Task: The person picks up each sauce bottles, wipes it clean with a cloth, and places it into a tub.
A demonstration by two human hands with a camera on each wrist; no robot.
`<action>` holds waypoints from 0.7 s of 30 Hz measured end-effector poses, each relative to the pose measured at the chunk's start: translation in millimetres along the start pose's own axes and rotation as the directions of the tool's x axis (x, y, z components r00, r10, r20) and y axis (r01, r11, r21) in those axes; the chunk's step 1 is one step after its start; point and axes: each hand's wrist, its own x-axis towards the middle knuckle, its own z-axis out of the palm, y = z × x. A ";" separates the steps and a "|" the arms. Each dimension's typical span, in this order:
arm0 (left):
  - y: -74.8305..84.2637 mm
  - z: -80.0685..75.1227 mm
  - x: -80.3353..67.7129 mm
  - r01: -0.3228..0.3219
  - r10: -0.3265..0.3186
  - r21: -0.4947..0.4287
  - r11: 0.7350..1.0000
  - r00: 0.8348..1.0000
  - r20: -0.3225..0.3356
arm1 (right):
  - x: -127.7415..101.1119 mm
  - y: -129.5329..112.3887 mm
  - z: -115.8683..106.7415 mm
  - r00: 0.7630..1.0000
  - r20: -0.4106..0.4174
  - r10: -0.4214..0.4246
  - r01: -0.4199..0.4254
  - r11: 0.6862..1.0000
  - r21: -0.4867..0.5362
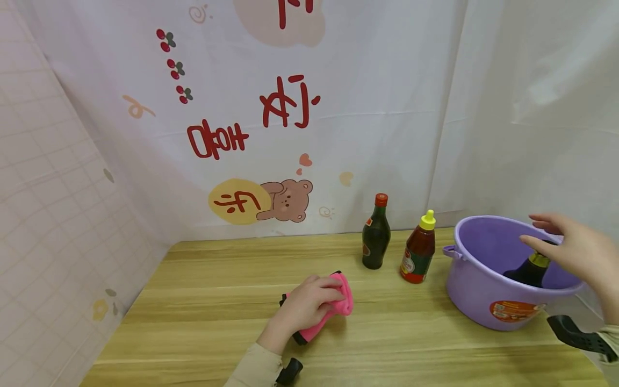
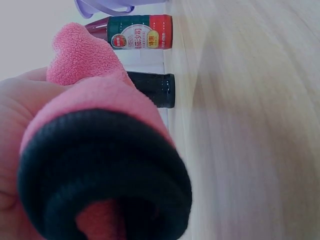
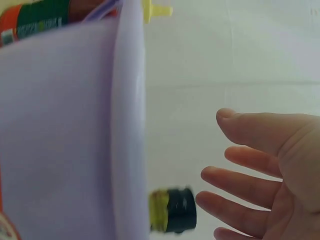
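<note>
My left hand grips a pink towel-like cloth with black trim, folded into a bundle, over the wooden table. In the left wrist view the rolled black edge faces the camera. Above the purple bucket is my right hand, thumb and fingers spread. Just under it, a dark bottle with a yellow-banded neck leans inside the bucket. The right wrist view shows the bottle's black cap above the rim, apart from my fingertips. The bottle's lower part is hidden by the bucket wall.
A dark green bottle with a red cap stands upright at the back of the table. Between it and the bucket is a red sauce bottle with a yellow nozzle. A printed white curtain hangs behind.
</note>
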 end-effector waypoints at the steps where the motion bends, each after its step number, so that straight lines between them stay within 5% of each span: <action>1: 0.1 0.1 0.8 -0.009 0.009 0.001 1.000 1.000 -0.007 | 0.9 -4.6 -0.7 1.000 -0.001 -0.010 0.010 1.000 -0.004; 21: 4.6 1.0 6.4 0.049 -0.049 0.002 0.999 0.999 0.008 | 17.3 -72.2 30.6 0.983 -0.094 -0.156 0.168 0.978 0.126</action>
